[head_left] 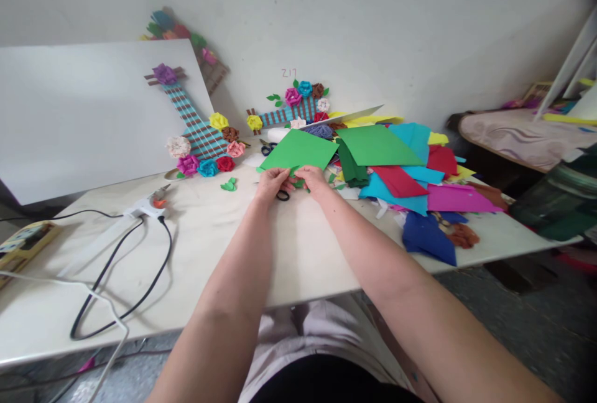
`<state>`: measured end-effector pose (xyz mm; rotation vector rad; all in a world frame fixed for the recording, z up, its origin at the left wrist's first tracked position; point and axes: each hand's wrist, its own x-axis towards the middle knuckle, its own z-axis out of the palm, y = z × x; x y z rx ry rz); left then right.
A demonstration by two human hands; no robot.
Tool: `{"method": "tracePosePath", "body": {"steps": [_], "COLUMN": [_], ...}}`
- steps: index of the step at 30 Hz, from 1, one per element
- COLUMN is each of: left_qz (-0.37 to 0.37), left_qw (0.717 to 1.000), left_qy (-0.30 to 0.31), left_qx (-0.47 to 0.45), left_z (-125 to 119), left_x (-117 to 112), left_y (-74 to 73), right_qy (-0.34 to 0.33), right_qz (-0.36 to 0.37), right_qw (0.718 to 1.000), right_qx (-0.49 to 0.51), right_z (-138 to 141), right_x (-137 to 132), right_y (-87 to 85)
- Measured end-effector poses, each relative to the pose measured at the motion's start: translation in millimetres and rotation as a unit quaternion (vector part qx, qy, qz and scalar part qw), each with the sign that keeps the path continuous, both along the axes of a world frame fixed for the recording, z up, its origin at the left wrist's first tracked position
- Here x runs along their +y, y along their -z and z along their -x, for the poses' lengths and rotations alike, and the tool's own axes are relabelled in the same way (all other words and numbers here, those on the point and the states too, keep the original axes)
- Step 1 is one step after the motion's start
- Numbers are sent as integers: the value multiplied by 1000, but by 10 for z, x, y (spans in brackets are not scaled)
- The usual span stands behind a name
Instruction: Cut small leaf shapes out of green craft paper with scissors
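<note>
Both my hands meet at the near edge of a green paper sheet (301,148) on the white table (224,247). My left hand (273,183) pinches the sheet's near left edge. My right hand (313,179) pinches the same edge just to the right, fingers closed over a small green folded bit. Black scissors handles (282,195) lie on the table just under my hands. A small green paper scrap (229,185) rests to the left of them.
A pile of coloured paper sheets (410,173) covers the table's right part. Paper-flower guitar crafts (200,135) lean at the back by a white board (84,111). A glue gun (149,203) with black cable (125,278) lies left. A bed (522,135) stands right.
</note>
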<state>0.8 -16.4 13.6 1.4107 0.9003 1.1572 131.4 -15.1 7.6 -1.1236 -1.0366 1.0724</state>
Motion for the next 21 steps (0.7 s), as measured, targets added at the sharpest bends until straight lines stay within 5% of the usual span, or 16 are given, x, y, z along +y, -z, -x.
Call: {"method": "tracePosePath", "body": {"steps": [9, 15, 21], "left_qz": [-30, -76, -81], "left_qw": [995, 992, 992], "left_qy": [-75, -63, -47], "left_qx": [50, 73, 90], "left_z": [-40, -28, -24], "left_x": [57, 65, 69], "left_y": [19, 57, 68], "right_qy": [-16, -47, -9], "right_qz": [-2, 50, 42], "right_qw": [1000, 994, 992], "right_qx": [18, 87, 116], "right_z": [39, 48, 64], "right_x": [-29, -82, -64], "right_y": [-22, -90, -69]}}
